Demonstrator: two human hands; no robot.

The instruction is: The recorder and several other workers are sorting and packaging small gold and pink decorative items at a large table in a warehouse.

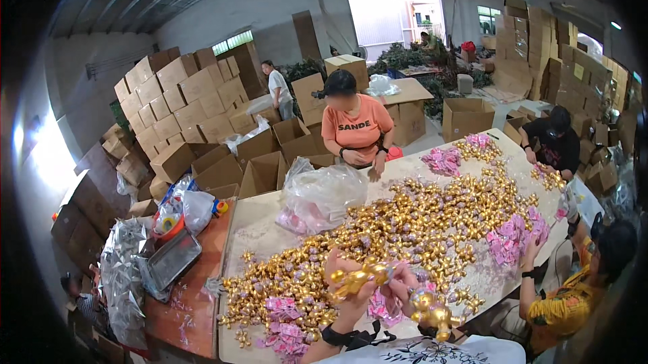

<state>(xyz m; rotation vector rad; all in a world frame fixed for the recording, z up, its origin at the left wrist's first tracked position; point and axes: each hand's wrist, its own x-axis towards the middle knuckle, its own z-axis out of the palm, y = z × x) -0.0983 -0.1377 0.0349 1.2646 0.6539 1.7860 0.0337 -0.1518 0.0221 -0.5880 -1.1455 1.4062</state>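
Observation:
Above the near edge of the table [236, 344], my left hand [352, 303] is closed around a shiny gold figurine [361, 279] with rounded, bulbous parts. My right hand [403, 286] is close beside it, fingers bent in. A second gold figurine [433, 311] rests against that hand and appears to be gripped in it. Fingers partly hide both pieces. A wide heap of similar gold figurines [405, 219] spreads beyond my hands. Small pink packets [287, 338] lie near my left forearm, and more pink packets [383, 306] lie just under my hands.
A clear plastic bag [324, 192] sits on the table's far side. Across stands a person in an orange shirt [358, 128]; another in yellow [563, 317] works at my right. An orange-red table [182, 317] with a metal tray [172, 263] adjoins at left. Open cartons [263, 175] stand behind.

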